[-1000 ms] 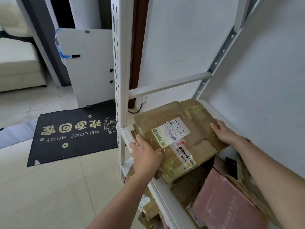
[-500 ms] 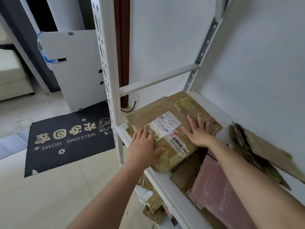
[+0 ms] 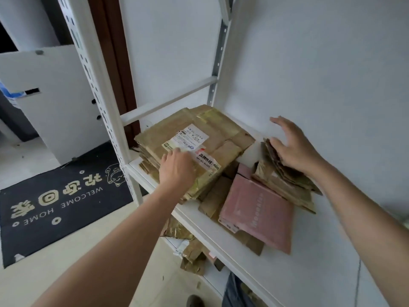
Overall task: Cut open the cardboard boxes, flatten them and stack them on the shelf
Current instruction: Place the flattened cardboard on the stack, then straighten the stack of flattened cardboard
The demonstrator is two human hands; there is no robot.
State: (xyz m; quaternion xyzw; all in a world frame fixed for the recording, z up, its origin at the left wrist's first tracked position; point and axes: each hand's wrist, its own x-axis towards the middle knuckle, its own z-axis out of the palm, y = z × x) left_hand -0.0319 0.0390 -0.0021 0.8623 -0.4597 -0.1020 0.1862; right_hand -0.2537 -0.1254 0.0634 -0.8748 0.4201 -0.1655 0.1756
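Note:
A stack of flattened brown cardboard boxes (image 3: 223, 134) with white shipping labels lies at the back left of the white shelf board (image 3: 194, 214). My left hand (image 3: 177, 169) presses flat on its near edge, fingers straight. A pink flattened box (image 3: 256, 212) lies to the right on more brown cardboard. Behind it a second pile of flattened cardboard (image 3: 285, 185) leans toward the wall. My right hand (image 3: 292, 146) rests on top of that pile with spread fingers, thumb at its edge.
White slotted shelf uprights (image 3: 97, 85) and a cross rail (image 3: 170, 100) frame the shelf. Crumpled cardboard and tape scraps (image 3: 190, 249) sit on the lower shelf. A black welcome mat (image 3: 57, 196) lies on the tiled floor, with a white panel (image 3: 55, 103) behind it.
My right hand left the labelled stack and moved right onto the leaning pile, which has come down toward the shelf. My left hand stays on the stack's near edge.

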